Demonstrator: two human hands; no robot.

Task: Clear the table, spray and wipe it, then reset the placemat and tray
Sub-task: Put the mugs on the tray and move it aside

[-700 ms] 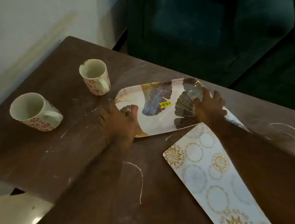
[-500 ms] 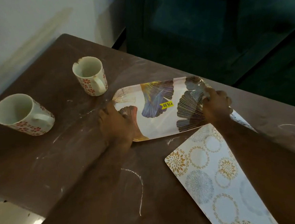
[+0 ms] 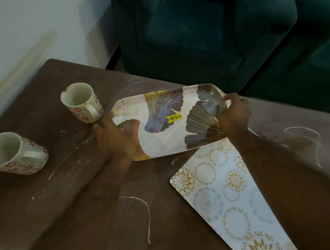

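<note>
The tray (image 3: 166, 122) lies across the far middle of the table (image 3: 68, 211), its long axis running left to right in front of the person and tipped a little, the right end standing slightly farther away than the left. Each short end has its own hand on it: the left hand (image 3: 115, 141) is wrapped over the near-left corner, fingers curled under the rim, and the right hand (image 3: 233, 115) is clamped over the right end with the fingers folded over the lip. So the grip is closed on the tray at both ends, and the tray sits squarely between the two hands rather than off to one side; neither hand is nearer, they share it. From here I cannot tell whether the tray has left the table or only rests there. What matters for lifting it clear is what crowds the ends. The nearer mug (image 3: 81, 102) stands just beside the left hand, almost touching the knuckles, so a swing leftward would likely knock it. The second mug (image 3: 14, 152) sits well apart at the left edge. The placemat (image 3: 225, 195) lies slantwise on the near right, its far corner tucked close under the tray's right end and the right forearm. White chalky smears cross the brown top, as yet unwiped.
</note>
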